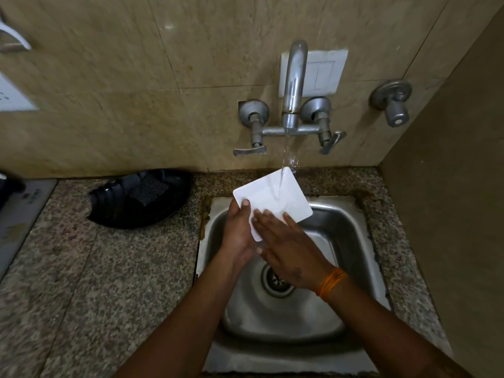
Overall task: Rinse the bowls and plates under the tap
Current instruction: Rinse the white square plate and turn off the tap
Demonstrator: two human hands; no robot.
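Observation:
A square white plate is held tilted over the steel sink, under the water stream from the tap. My left hand grips the plate's left edge, thumb on top near the corner. My right hand lies flat on the plate's near face with straight fingers, an orange thread at its wrist. Water strikes the plate's upper middle and runs down it.
A black bowl-shaped dish holding a dark scrub pad sits on the granite counter left of the sink. Two lever handles flank the tap. Another valve is on the wall at right. A side wall closes in the right.

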